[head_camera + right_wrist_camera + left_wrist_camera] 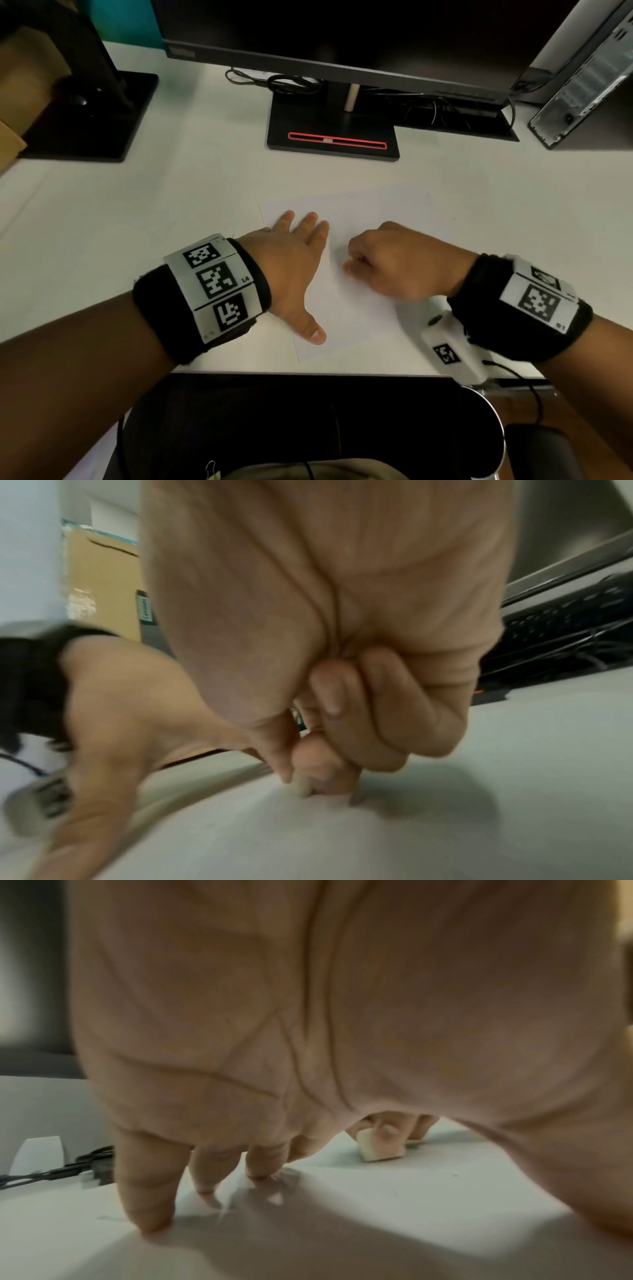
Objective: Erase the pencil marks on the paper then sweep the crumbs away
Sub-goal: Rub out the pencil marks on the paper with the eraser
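Note:
A white sheet of paper lies on the white desk in front of me. My left hand rests flat on the sheet's left part, fingers straight and thumb spread toward me. My right hand is curled just to the right of it and pinches a small pale eraser down against the paper. In the right wrist view only the eraser's tip shows under the curled fingers. No pencil marks or crumbs are plain to see on the sheet.
A monitor on a black stand sits behind the paper, with cables beside it. A second black stand is at the far left, a computer case at the far right. The desk's near edge runs just below my wrists.

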### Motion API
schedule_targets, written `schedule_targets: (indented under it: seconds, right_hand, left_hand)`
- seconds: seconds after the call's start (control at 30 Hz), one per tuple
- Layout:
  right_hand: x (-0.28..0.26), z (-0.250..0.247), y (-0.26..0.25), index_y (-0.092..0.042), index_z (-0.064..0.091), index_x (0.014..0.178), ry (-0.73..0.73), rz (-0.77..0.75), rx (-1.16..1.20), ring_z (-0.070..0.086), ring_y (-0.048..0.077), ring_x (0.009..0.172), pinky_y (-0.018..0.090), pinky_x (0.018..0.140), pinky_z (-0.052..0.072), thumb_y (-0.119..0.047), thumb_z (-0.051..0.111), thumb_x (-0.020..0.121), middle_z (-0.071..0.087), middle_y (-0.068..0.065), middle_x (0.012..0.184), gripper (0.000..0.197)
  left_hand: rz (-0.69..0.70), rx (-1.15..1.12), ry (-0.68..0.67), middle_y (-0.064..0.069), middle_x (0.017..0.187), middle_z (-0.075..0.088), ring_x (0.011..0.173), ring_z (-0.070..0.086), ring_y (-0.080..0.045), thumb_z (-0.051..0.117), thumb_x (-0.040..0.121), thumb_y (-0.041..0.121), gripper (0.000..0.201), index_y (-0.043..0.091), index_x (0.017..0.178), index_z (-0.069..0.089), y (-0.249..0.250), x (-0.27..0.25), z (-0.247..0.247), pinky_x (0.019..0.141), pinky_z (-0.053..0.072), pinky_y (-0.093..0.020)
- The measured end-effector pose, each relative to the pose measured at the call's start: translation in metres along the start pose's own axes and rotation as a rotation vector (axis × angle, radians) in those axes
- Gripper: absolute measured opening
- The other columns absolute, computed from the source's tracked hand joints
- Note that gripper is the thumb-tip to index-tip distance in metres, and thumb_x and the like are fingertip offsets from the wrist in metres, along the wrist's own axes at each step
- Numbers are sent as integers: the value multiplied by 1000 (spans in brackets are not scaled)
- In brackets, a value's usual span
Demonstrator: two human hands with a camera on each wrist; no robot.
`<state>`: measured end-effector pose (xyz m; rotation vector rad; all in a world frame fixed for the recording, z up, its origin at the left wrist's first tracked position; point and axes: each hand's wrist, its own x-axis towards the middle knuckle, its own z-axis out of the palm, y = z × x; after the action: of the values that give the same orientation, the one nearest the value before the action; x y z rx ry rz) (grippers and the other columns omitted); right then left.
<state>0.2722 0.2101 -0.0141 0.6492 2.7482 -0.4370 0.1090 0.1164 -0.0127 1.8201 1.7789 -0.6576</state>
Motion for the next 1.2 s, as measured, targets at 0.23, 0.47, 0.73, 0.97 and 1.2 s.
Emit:
schedule_targets:
  seconds: [0.23, 0.47, 0.73, 0.97, 1.2]
  right_hand:
    - [5, -10, 9, -12, 52, 71, -38, 68, 74, 49, 14, 65, 29, 64, 34, -36, 46, 103, 51, -5, 66, 41]
    - [5, 1, -11, -5, 55, 75, -86, -54, 84, 48, 15, 60, 23, 58, 36, -32, 45, 103, 57, 5, 67, 41]
    - [5, 3, -9, -12, 51, 69, -63, -58, 58, 46, 8, 56, 19, 56, 33, -34, 46, 103, 51, -3, 62, 41]
    - [8, -6, 4, -10, 53, 72, -54, 11, 50, 50, 15, 64, 30, 65, 38, -37, 46, 102, 54, -3, 68, 41]
    - [8, -12, 8, -13, 50, 69, -84, 73, 82, 51, 17, 67, 31, 63, 38, -39, 47, 102, 57, 1, 71, 42]
  left_hand:
    - [-50, -23, -14, -8, 158, -37, 148, -27, -32, 71, 54, 86, 157, 16, 152, -29, -1, 0, 0, 118, 26, -57]
    - [-120, -33, -21, -26, 157, -32, 148, -24, -41, 68, 51, 90, 155, 28, 150, -33, -3, -1, 3, 122, 8, -56]
    - [-153, -19, -6, -29, 157, -28, 149, -20, -43, 63, 50, 94, 152, 32, 150, -33, -1, -3, 3, 121, 0, -58]
    - [-147, -18, -25, -28, 156, -31, 148, -23, -43, 63, 50, 94, 153, 30, 148, -35, -2, -3, 2, 121, -2, -58]
    - [-135, -25, -21, -27, 156, -32, 148, -24, -42, 64, 49, 94, 156, 27, 149, -35, -4, -3, 5, 121, -1, -58]
